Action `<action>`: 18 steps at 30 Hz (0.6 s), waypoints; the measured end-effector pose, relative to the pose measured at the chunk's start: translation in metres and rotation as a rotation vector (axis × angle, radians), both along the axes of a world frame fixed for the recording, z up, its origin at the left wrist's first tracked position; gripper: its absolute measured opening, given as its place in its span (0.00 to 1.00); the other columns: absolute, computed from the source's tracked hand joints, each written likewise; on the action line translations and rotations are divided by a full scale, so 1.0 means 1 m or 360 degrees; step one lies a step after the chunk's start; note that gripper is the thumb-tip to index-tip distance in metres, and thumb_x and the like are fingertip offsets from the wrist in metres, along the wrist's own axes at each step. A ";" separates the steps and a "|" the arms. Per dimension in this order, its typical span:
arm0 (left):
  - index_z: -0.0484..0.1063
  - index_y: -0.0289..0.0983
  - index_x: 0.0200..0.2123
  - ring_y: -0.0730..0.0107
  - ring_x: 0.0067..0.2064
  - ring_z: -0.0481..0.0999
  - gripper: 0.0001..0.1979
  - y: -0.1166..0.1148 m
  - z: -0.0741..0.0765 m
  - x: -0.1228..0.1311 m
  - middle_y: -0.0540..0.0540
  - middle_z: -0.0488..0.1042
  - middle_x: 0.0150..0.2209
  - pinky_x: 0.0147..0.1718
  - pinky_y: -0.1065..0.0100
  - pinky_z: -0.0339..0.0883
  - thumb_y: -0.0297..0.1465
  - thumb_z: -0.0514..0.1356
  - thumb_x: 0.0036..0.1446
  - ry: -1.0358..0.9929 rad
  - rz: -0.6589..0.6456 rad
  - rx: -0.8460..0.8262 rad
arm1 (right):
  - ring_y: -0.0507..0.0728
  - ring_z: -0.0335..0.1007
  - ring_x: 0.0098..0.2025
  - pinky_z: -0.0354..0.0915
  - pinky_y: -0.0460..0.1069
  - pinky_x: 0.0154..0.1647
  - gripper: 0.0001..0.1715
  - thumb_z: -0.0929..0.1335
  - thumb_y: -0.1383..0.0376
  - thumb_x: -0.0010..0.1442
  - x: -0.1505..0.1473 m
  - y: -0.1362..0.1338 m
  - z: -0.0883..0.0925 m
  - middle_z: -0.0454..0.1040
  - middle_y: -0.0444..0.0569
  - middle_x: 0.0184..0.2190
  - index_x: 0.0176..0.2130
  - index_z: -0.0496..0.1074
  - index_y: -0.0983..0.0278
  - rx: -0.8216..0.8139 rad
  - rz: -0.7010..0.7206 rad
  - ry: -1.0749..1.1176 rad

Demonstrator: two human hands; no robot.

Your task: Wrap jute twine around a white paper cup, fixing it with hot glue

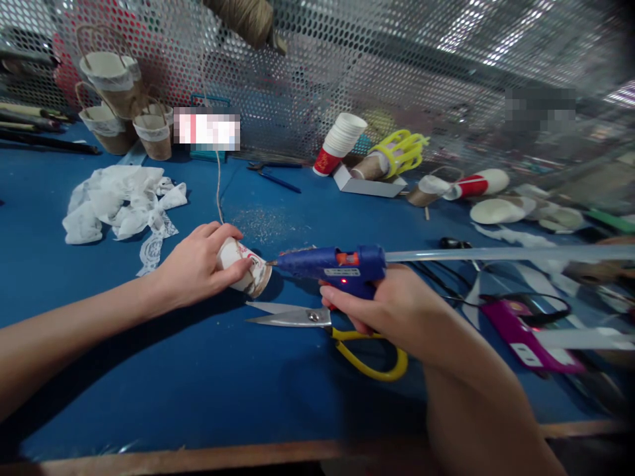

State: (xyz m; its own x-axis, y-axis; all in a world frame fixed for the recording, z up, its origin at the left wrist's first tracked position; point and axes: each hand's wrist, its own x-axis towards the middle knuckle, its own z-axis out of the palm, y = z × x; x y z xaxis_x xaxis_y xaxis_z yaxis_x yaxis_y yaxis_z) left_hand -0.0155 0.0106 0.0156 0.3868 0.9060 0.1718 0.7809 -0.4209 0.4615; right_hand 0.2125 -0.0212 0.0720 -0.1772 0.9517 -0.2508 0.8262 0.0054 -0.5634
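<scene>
My left hand point(201, 264) is wrapped round a small paper cup point(251, 271) lying on its side on the blue table point(198, 377); the cup's base is partly wound with brown twine. A strand of twine point(217, 185) runs up from the cup to a spool point(248, 20) hanging overhead. My right hand point(391, 307) grips a blue hot glue gun point(337, 264) with a long clear glue stick point(506, 254) sticking out behind. Its nozzle touches the cup's base. Its red light is on.
Yellow-handled scissors point(322, 327) lie below the gun. White lace scraps point(119, 205) sit at left, finished twine cups point(116, 99) at back left, stacked paper cups point(340, 142) and a yellow holder point(401, 152) by the mesh wall. A purple glue gun point(526, 337) lies at right.
</scene>
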 end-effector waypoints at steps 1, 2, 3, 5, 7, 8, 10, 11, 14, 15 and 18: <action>0.64 0.33 0.43 0.58 0.44 0.67 0.20 0.000 0.000 0.000 0.40 0.69 0.40 0.45 0.58 0.61 0.41 0.48 0.54 -0.0001 0.0000 -0.0002 | 0.53 0.68 0.21 0.63 0.46 0.20 0.23 0.65 0.57 0.50 0.000 0.000 0.000 0.70 0.45 0.16 0.11 0.58 0.60 0.0015 0.0016 -0.0007; 0.64 0.33 0.43 0.58 0.44 0.67 0.20 0.000 0.000 0.000 0.40 0.69 0.40 0.45 0.58 0.61 0.41 0.48 0.54 -0.0004 0.0000 -0.0005 | 0.53 0.68 0.21 0.64 0.46 0.20 0.23 0.66 0.57 0.49 0.001 -0.001 -0.001 0.70 0.45 0.16 0.11 0.57 0.60 0.0038 0.0036 -0.0011; 0.64 0.33 0.43 0.58 0.44 0.67 0.20 0.000 0.000 0.000 0.40 0.69 0.40 0.44 0.58 0.61 0.41 0.48 0.54 -0.0006 0.0001 -0.0009 | 0.54 0.69 0.21 0.64 0.46 0.21 0.23 0.66 0.57 0.49 0.001 -0.001 -0.001 0.70 0.45 0.15 0.10 0.57 0.60 0.0063 0.0052 -0.0007; 0.64 0.33 0.42 0.58 0.44 0.67 0.20 0.001 -0.001 0.000 0.40 0.69 0.40 0.44 0.57 0.61 0.42 0.48 0.54 -0.0007 0.0006 -0.0017 | 0.53 0.69 0.20 0.64 0.46 0.21 0.23 0.65 0.57 0.49 0.001 -0.003 -0.001 0.68 0.44 0.14 0.10 0.56 0.60 0.0081 0.0052 0.0023; 0.64 0.33 0.43 0.58 0.44 0.67 0.21 0.001 -0.001 -0.001 0.40 0.69 0.40 0.44 0.58 0.61 0.42 0.48 0.54 0.0003 0.0010 -0.0026 | 0.52 0.67 0.17 0.63 0.45 0.19 0.24 0.66 0.57 0.49 0.002 -0.005 0.000 0.65 0.42 0.11 0.10 0.56 0.60 0.0072 0.0030 0.0041; 0.64 0.33 0.43 0.58 0.44 0.67 0.21 0.001 -0.001 -0.001 0.40 0.69 0.40 0.44 0.58 0.61 0.42 0.48 0.54 0.0008 0.0012 -0.0030 | 0.51 0.64 0.15 0.62 0.45 0.17 0.24 0.66 0.57 0.50 0.002 -0.006 0.000 0.63 0.41 0.09 0.10 0.55 0.60 0.0084 0.0040 0.0038; 0.64 0.32 0.43 0.57 0.44 0.67 0.21 0.001 -0.001 0.000 0.40 0.69 0.40 0.44 0.58 0.61 0.42 0.48 0.54 0.0010 0.0015 -0.0037 | 0.49 0.60 0.12 0.60 0.45 0.16 0.23 0.65 0.58 0.50 0.003 -0.008 0.001 0.60 0.40 0.07 0.10 0.56 0.60 0.0181 0.0153 0.0008; 0.64 0.32 0.43 0.57 0.44 0.67 0.21 0.001 0.000 0.000 0.40 0.69 0.40 0.44 0.58 0.61 0.42 0.48 0.54 0.0009 0.0017 -0.0043 | 0.49 0.59 0.12 0.59 0.45 0.15 0.23 0.65 0.59 0.51 0.003 -0.009 0.001 0.60 0.39 0.07 0.11 0.57 0.60 0.0253 0.0228 -0.0010; 0.64 0.32 0.43 0.57 0.44 0.67 0.21 0.001 0.001 0.000 0.39 0.69 0.40 0.44 0.57 0.61 0.41 0.48 0.54 0.0005 0.0029 -0.0066 | 0.49 0.59 0.12 0.56 0.46 0.15 0.21 0.63 0.60 0.53 0.004 -0.012 0.000 0.62 0.40 0.08 0.12 0.59 0.60 0.0384 0.0392 -0.0072; 0.64 0.32 0.43 0.57 0.44 0.67 0.21 0.001 0.001 0.000 0.39 0.69 0.40 0.44 0.57 0.61 0.41 0.48 0.54 0.0005 0.0034 -0.0074 | 0.50 0.59 0.13 0.56 0.46 0.15 0.21 0.63 0.60 0.53 0.004 -0.013 -0.001 0.62 0.40 0.08 0.12 0.59 0.60 0.0397 0.0416 -0.0092; 0.65 0.32 0.43 0.57 0.44 0.67 0.21 0.001 0.002 0.001 0.39 0.69 0.40 0.45 0.58 0.60 0.42 0.48 0.54 -0.0004 0.0047 -0.0092 | 0.50 0.58 0.13 0.57 0.46 0.16 0.22 0.63 0.60 0.54 0.004 -0.014 -0.002 0.62 0.40 0.08 0.12 0.60 0.60 0.0381 0.0433 -0.0132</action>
